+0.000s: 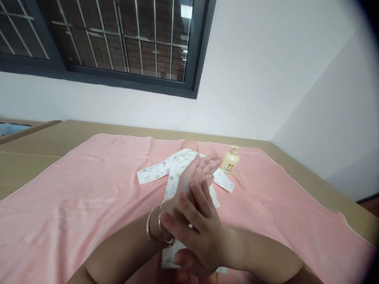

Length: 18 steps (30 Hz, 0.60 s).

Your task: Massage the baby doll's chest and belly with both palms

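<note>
My left hand stretches forward with its fingers extended and slightly blurred, and a bangle circles its wrist. Across its palm and wrist lies my right hand, fingers spread, the two hands touching. I see no object between them. Beneath both is a white baby outfit with a small print, its sleeves out to the sides. A rounded skin-toned head, like a doll's, shows at its collar. My hands cover much of the outfit's middle. A pale yellow pump bottle stands beside the right sleeve.
A pink blanket with soft folds lies over a tan surface. Behind it rises a white wall with a dark-framed barred window. Another wall meets it at the right.
</note>
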Tool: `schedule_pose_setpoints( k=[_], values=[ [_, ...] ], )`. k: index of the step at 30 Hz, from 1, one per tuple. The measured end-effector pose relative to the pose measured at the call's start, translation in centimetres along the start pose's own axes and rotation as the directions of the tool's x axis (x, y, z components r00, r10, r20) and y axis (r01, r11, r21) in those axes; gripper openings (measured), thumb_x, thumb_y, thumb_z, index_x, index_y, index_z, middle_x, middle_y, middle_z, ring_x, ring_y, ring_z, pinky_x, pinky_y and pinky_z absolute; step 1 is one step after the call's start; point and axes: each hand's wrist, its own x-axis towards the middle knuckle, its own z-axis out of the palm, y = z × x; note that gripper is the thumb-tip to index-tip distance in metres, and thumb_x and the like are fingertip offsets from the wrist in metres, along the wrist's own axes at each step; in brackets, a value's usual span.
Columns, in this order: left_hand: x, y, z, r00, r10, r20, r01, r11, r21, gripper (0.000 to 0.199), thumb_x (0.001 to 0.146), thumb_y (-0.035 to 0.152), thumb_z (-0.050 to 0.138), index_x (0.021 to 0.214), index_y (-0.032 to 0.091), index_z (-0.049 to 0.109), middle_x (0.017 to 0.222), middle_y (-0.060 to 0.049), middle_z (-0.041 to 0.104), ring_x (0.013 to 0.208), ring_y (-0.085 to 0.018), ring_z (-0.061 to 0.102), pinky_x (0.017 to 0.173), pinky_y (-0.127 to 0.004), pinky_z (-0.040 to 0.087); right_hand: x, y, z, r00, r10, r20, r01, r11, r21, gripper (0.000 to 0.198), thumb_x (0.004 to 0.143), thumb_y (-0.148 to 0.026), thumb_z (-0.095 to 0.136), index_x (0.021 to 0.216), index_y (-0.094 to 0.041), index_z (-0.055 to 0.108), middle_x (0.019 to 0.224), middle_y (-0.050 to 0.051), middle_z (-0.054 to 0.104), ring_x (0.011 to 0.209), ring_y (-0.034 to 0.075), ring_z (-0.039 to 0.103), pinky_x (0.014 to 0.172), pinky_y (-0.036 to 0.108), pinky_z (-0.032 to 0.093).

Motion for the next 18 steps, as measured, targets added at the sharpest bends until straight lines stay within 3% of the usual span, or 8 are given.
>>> schedule_pose_setpoints(
  k=[2, 3, 5, 7, 10, 13, 15, 18],
  values=[
    [-0.4, -2.9, 0.1, 0.998, 0.016, -0.062, -0.014, 0.999, 0.037, 0.051, 0.094, 0.045, 0.035, 0.144, 0.037, 0.034, 0.150, 0.004, 0.040, 0.146, -0.026, 0.016, 0.119, -0.053, 0.012, 0.1, 0.6, -0.4, 1.000, 0.014, 0.011, -0.014, 1.000, 0.014, 0.064, 0.091, -0.047, 0.035, 0.152, -0.031, 0.021, 0.154, -0.001, 0.032, 0.147, 0.034, 0.007, 0.117, 0.063, 0.008],
    [-0.5, -4.4, 0.3, 0.987, 0.093, -0.131, -0.085, 0.994, 0.069, 0.053, 0.092, 0.048, 0.038, 0.145, 0.041, 0.032, 0.150, 0.008, 0.039, 0.146, -0.026, 0.013, 0.120, -0.052, 0.010, 0.2, 1.2, -0.7, 0.999, 0.029, 0.019, -0.030, 0.999, 0.039, 0.062, 0.091, -0.044, 0.034, 0.151, -0.032, 0.022, 0.154, -0.002, 0.034, 0.146, 0.033, 0.011, 0.117, 0.063, 0.006],
    [-0.3, -6.8, 0.7, 0.963, 0.192, -0.192, -0.172, 0.979, 0.113, 0.053, 0.092, 0.048, 0.036, 0.144, 0.042, 0.032, 0.150, 0.011, 0.039, 0.147, -0.023, 0.010, 0.121, -0.050, 0.007, 0.6, 2.8, -0.9, 0.997, 0.058, 0.042, -0.062, 0.994, 0.094, 0.057, 0.093, -0.039, 0.029, 0.149, -0.032, 0.026, 0.155, -0.002, 0.031, 0.145, 0.032, 0.017, 0.116, 0.064, 0.005],
    [0.7, -7.3, 1.0, 0.942, 0.243, -0.233, -0.193, 0.957, 0.217, 0.047, 0.095, 0.037, 0.030, 0.139, 0.037, 0.043, 0.144, 0.009, 0.048, 0.145, -0.018, 0.019, 0.121, -0.045, 0.008, 0.9, 4.6, -0.8, 0.994, 0.094, 0.047, -0.100, 0.987, 0.127, 0.052, 0.096, -0.037, 0.022, 0.147, -0.032, 0.032, 0.156, -0.002, 0.029, 0.145, 0.031, 0.019, 0.115, 0.065, 0.003],
    [2.8, -4.0, 0.3, 0.936, 0.260, -0.237, -0.142, 0.896, 0.422, 0.052, 0.096, 0.023, 0.017, 0.118, 0.022, 0.064, 0.126, -0.001, 0.064, 0.132, -0.011, 0.045, 0.117, -0.032, 0.024, 1.1, 7.2, 0.3, 0.980, 0.196, 0.034, -0.199, 0.976, 0.084, 0.053, 0.099, -0.042, 0.014, 0.147, -0.027, 0.033, 0.157, 0.001, 0.027, 0.146, 0.030, 0.014, 0.114, 0.065, -0.001],
    [4.1, 1.1, -2.1, 0.951, 0.228, -0.207, -0.121, 0.894, 0.431, 0.065, 0.096, 0.028, 0.005, 0.091, 0.014, 0.069, 0.103, -0.012, 0.073, 0.111, -0.017, 0.063, 0.094, -0.030, 0.050, 0.8, 9.1, 2.3, 0.953, 0.283, 0.109, -0.289, 0.956, 0.042, 0.055, 0.100, -0.045, 0.014, 0.148, -0.023, 0.031, 0.157, 0.004, 0.026, 0.147, 0.027, 0.009, 0.116, 0.061, -0.002],
    [4.7, 3.5, -4.1, 0.931, 0.256, -0.259, -0.178, 0.941, 0.288, 0.062, 0.097, 0.036, 0.010, 0.099, 0.012, 0.067, 0.104, -0.015, 0.072, 0.109, -0.022, 0.064, 0.098, -0.037, 0.048, 0.4, 10.0, 4.0, 0.921, 0.345, 0.180, -0.359, 0.932, 0.052, 0.053, 0.101, -0.042, 0.017, 0.147, -0.022, 0.034, 0.157, 0.005, 0.025, 0.147, 0.024, 0.010, 0.117, 0.057, 0.004],
    [6.4, 4.1, -7.3, 0.841, 0.319, -0.437, -0.281, 0.948, 0.152, 0.046, 0.097, 0.040, 0.023, 0.115, 0.015, 0.058, 0.125, -0.015, 0.063, 0.121, -0.023, 0.057, 0.104, -0.042, 0.043, -0.2, 10.8, 6.5, 0.857, 0.436, 0.276, -0.459, 0.888, 0.023, 0.051, 0.101, -0.041, 0.025, 0.144, -0.019, 0.040, 0.156, 0.009, 0.028, 0.147, 0.024, 0.014, 0.117, 0.055, 0.011]
  ],
)
